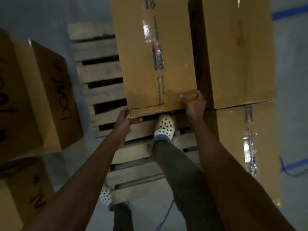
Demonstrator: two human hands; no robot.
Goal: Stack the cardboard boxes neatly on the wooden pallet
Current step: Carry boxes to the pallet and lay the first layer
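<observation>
A tall taped cardboard box stands over the wooden pallet, its near edge raised off the slats. My left hand grips the box's near left bottom corner. My right hand clasps its near right corner, fingers over the top edge. Right beside it stands a second box on the pallet, and a third box sits nearer, partly behind my right arm. My right foot in a spotted white shoe rests on the pallet under the held box.
Two more cardboard boxes with black handwriting stand on the grey floor at the left and lower left. Blue tape lines mark the floor at the right. My other foot is at the pallet's near edge.
</observation>
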